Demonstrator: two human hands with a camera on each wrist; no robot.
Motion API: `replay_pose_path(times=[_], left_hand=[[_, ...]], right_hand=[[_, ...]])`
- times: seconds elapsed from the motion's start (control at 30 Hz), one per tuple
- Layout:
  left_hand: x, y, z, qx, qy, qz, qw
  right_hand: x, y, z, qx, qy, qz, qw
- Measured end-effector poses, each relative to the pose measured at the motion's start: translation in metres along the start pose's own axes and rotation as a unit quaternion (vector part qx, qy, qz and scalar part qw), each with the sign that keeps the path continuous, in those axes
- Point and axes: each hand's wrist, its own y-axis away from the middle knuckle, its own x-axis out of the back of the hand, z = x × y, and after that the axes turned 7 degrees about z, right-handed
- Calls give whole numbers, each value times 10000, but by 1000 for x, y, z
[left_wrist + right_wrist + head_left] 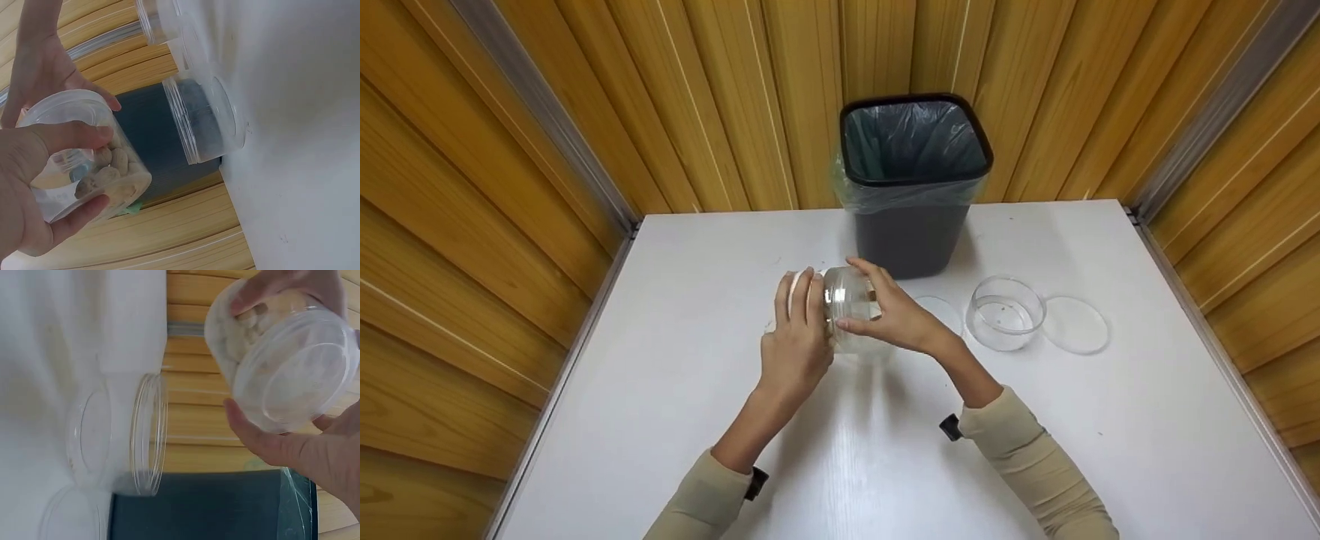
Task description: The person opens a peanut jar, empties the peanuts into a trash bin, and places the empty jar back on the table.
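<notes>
My left hand (795, 349) grips a clear plastic jar (126, 163) around its side, thumb and fingers on opposite sides. Tan, nut-like pieces (115, 169) lie inside it; their exact kind is unclear. The jar is tipped sideways above the table, its translucent lid (306, 374) turned toward the right. My right hand (904, 319) spreads thumb and fingers around the lid's rim and holds it. Below the hands an open, clear jar (199, 121) stands upright on the table, mostly covered by the hands in the head view.
Another open clear jar (1005, 319) stands at the right, with a round lid (1076, 325) flat beside it. A second lid (941, 311) lies partly behind my right wrist. The dark bin (911, 232) with a plastic liner stands at the table's back, near the wooden wall (802, 97).
</notes>
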Motion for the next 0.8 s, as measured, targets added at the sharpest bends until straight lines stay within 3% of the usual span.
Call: replay_pose_path(times=[0.07,0.17,0.23,0.33,0.4,0.47,0.53,0.57,0.7,0.8], left_hand=[[0,2,0,30,31,-71,10000],[3,5,-3,279,459,-499,9973],[6,6,-6,513,796,-911,9913],[9,8,-10,772,1196,-1415,9796],[11,8,-12,894,1343,-1628,9734],[12,9,-13,921,1332,-1670,9726],[12,9,-12,860,1188,-1536,9772],[11,9,-12,795,1075,-1412,9809],[6,8,-7,401,586,-649,9954],[1,9,-3,139,185,-74,9997]], right_hand=[[0,-1,0,132,113,-71,9998],[-1,-3,2,828,559,-328,9945],[-2,-4,5,1563,1009,-511,9812],[-1,-5,8,2444,1499,-838,9543],[0,-6,9,2861,1694,-1023,9376],[0,-5,9,2988,1714,-1146,9318],[0,-3,8,2801,1608,-1108,9399],[-1,-2,7,2584,1487,-1051,9487],[-6,0,2,1201,893,-322,9882],[-9,0,-2,227,418,173,9987]])
